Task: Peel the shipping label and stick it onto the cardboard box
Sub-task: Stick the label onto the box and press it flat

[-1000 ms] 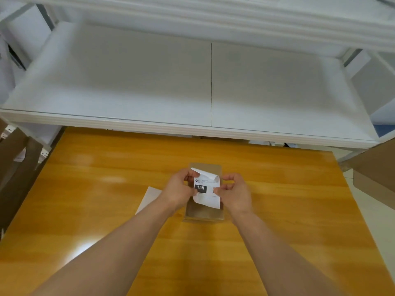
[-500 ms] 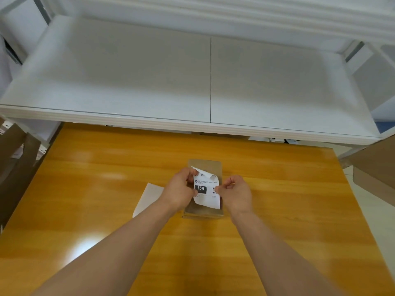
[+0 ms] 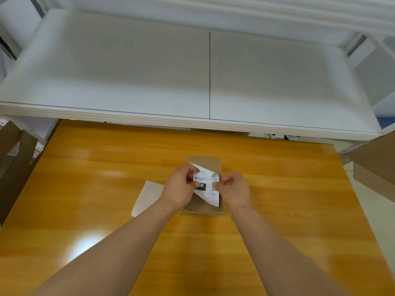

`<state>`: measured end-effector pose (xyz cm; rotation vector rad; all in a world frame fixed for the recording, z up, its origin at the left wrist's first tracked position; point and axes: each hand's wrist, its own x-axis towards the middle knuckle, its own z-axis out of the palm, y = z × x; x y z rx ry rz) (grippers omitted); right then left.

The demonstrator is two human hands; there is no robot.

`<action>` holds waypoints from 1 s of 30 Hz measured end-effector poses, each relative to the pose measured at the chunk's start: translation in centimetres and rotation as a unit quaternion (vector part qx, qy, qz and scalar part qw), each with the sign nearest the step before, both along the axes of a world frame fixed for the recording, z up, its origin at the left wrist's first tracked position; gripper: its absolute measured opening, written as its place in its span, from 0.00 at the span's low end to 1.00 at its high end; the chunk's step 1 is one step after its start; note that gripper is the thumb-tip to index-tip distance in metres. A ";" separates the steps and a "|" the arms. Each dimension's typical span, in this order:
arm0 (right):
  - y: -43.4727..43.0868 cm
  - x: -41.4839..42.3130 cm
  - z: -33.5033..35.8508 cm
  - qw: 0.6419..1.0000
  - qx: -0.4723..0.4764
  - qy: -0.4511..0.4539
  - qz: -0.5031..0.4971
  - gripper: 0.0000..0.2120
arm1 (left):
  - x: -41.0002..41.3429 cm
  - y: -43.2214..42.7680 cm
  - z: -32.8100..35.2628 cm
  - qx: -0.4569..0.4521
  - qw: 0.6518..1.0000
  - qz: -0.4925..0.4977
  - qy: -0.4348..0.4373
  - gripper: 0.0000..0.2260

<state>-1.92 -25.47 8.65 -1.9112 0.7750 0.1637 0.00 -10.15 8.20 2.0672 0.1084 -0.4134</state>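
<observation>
A white shipping label (image 3: 207, 184) with black print is held above a small brown cardboard box (image 3: 204, 162) in the middle of the orange table. My left hand (image 3: 180, 189) pinches the label's left edge between thumb and fingers. On the label's right edge my right hand (image 3: 234, 190) pinches with thumb and forefinger. The top corner of the label curls over, showing its white underside. My hands and the label cover most of the box's top.
A white sheet of paper (image 3: 147, 196) lies flat on the orange table (image 3: 96, 189) left of the box, partly under my left forearm. A white shelf (image 3: 192, 120) overhangs the table's far edge. Brown cardboard pieces (image 3: 376, 167) stand off the right and left sides.
The label's top corner has curled further over while both hands kept their pinch on it above the box. The camera view shifted slightly.
</observation>
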 end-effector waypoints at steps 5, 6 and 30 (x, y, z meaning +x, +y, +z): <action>0.1 0.1 -0.5 1.000 0.008 0.006 -0.008 0.12 | 0.1 -0.1 -0.2 0.009 1.000 0.003 0.001 0.13; 0.2 0.1 -0.6 1.000 0.008 0.008 -0.008 0.12 | 0.1 0.0 -0.2 0.013 1.000 0.002 0.001 0.12; 0.2 0.9 0.1 0.999 0.011 0.048 0.020 0.15 | 0.2 0.0 -0.3 0.042 0.999 0.012 0.008 0.09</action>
